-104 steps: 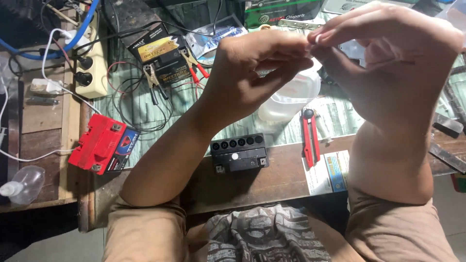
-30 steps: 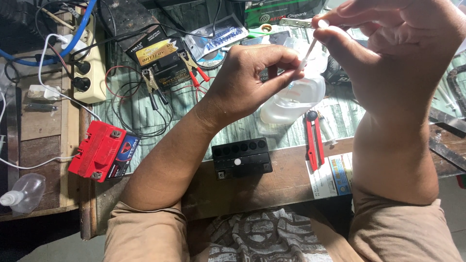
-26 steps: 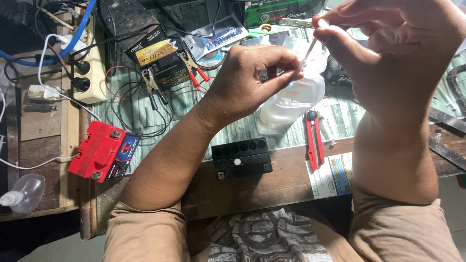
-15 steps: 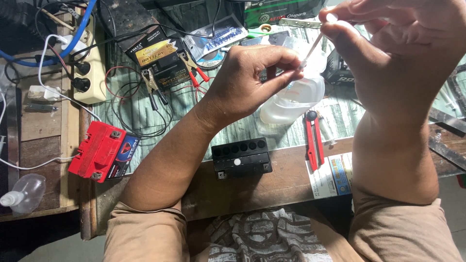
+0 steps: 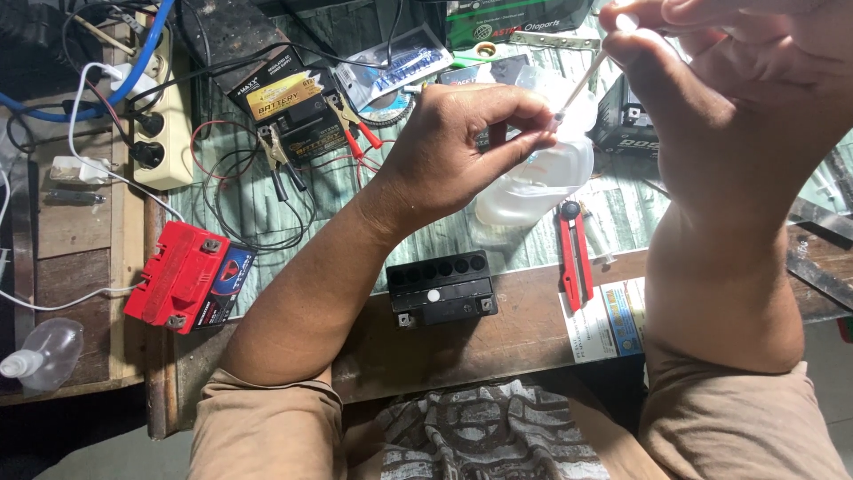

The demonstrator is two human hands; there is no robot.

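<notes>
Pinching a thin white tube (image 5: 582,80) at both ends: my left hand (image 5: 462,147) is closing thumb and forefinger narrowly on its lower end, my right hand (image 5: 737,98) is gripping its upper end between fingertips near the top edge of view. The tube's long axis is running diagonally, low-left to high-right, held in the air above a clear plastic bottle (image 5: 533,182) lying on the workbench (image 5: 524,329) (just under my left fingers). My left hand is sitting nearer the bottle. A black battery with open cell holes (image 5: 442,286) is lying below, well apart. A red cutter (image 5: 571,253) is lying right of the bottle; open bench room is showing between it and the battery.
</notes>
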